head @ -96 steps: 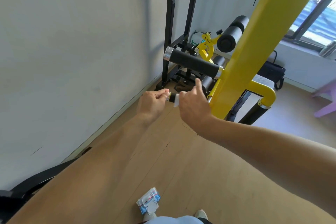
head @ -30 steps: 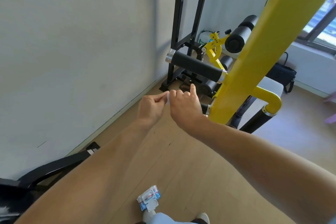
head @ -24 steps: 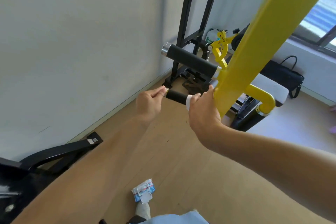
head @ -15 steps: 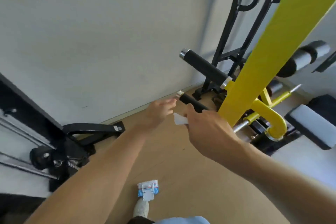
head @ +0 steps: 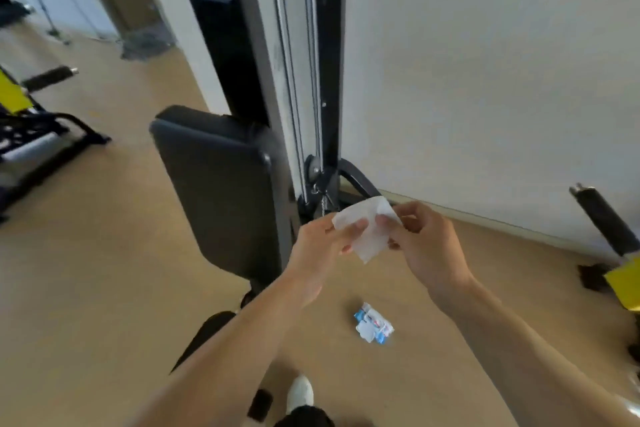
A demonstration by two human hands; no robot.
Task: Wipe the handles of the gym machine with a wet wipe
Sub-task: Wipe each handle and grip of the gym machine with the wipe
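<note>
**Wipe off the handle, spread between both hands**

Nearest, at the bottom edge: tip of a white shoe (head: pixel 300 390) on the tan wooden floor (head: pixel 86 288). Just beyond it, lying flat on the floor under the right forearm: small blue-and-white wet wipe packet (head: pixel 373 322), untouched, as in the earlier frames.

Further out, at mid height: thin white wet wipe (head: pixel 367 229) held in the air between both hands, touching no handle. Left hand (head: pixel 322 246) pinching its left edge between thumb and curled fingers; right hand (head: pixel 424 243) pinching its right edge the same way, fingers curled close. Wipe partly opened, one corner hanging down between the hands.

Half a second ago: wipe bunched small in the right hand only, just beside the short black handle on the yellow frame, left hand reaching to that handle's tip. Now taken away from it and stretched by two hands. View also turned much to the left: the yellow beam gone from the centre, only a black foam-covered handle with metal end cap (head: pixel 604 218) and a yellow corner remaining at the far right edge, well apart from the wipe.

Behind the hands: black padded seat back (head: pixel 218 191), tilted, and a tall black-and-grey upright column with cables (head: pixel 298 62) against the plain white wall (head: pixel 485 62). Far left: another black and yellow machine frame (head: pixel 34 125), blurred.
</note>
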